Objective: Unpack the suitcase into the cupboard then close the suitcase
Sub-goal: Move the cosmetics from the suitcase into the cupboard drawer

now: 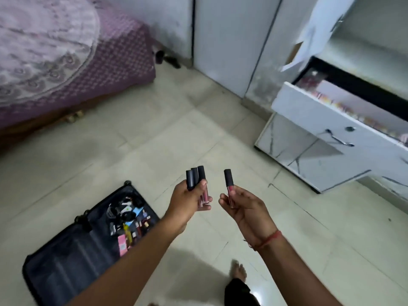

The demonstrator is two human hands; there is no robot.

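Many small cosmetics [130, 226] inside open suitcase [72, 257]

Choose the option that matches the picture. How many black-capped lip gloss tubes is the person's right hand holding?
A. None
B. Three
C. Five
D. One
D: the right hand pinches a single lip gloss tube, while the left hand grips a bunch of tubes of about three.

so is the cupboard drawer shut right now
No, the drawer is pulled out of the cupboard, with small items visible inside it.
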